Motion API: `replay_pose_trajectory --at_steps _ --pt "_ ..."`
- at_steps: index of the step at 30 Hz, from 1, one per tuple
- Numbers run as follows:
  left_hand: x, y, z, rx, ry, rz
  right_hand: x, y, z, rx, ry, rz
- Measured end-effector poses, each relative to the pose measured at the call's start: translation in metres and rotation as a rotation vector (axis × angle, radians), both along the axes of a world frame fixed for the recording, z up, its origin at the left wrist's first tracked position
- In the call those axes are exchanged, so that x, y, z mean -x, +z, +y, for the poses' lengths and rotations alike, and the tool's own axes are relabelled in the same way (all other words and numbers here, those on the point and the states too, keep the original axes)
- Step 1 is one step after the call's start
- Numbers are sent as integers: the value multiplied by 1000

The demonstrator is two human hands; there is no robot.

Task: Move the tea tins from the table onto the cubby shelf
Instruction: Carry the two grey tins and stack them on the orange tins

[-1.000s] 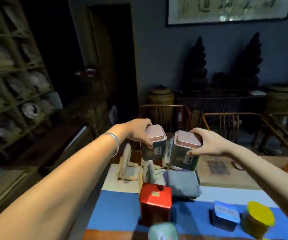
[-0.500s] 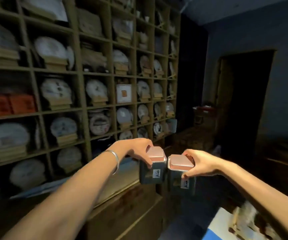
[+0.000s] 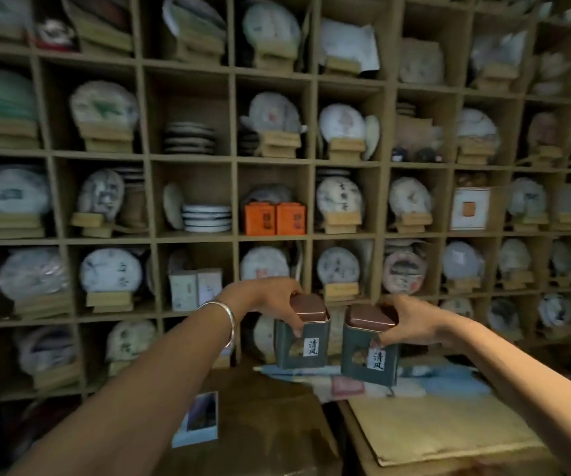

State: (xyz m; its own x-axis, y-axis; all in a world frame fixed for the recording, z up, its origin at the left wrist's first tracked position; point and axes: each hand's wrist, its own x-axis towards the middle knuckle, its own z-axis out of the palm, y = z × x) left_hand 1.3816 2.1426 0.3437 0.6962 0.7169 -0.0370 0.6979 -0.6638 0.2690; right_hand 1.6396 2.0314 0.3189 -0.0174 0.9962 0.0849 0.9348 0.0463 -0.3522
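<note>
Two dark green square tea tins with copper-pink lids and white labels hang side by side in front of the cubby shelf (image 3: 232,159). My left hand (image 3: 270,300) grips the left tea tin (image 3: 303,341) by its lid and upper wall. My right hand (image 3: 411,324) grips the right tea tin (image 3: 370,352) the same way. Both tins are upright and a small gap separates them. They are held at the height of the lowest rows of cubbies, above a low counter. The table is out of view.
Most cubbies hold wrapped round tea cakes on wooden stands. Two orange boxes (image 3: 275,218) and stacks of white plates (image 3: 207,218) fill cubbies in the middle. Below lies a dark wooden counter (image 3: 260,424) with papers (image 3: 442,427) and a small card (image 3: 198,419).
The view has swung left from the table, past a dark doorway, until the shelf is straight ahead. Both hands have carried the tins along, still side by side.
</note>
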Motion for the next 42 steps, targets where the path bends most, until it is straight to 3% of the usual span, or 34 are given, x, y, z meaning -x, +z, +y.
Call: replay_pose_trajectory --at_steps 10,19,28,36,42 --pt "43 53 130 -54 278 -49 20 39 199 -44 263 41" --pt "8 141 261 -236 405 -201 -8 129 357 -172 419 321" --pt "-5 202 352 -221 382 -342 -21 188 462 -295 384 291" --pt "-2 185 415 -131 273 -691 -19 198 511 -422 283 388" --pt "-4 169 442 -145 213 -814 -16 196 532 -437 264 320"
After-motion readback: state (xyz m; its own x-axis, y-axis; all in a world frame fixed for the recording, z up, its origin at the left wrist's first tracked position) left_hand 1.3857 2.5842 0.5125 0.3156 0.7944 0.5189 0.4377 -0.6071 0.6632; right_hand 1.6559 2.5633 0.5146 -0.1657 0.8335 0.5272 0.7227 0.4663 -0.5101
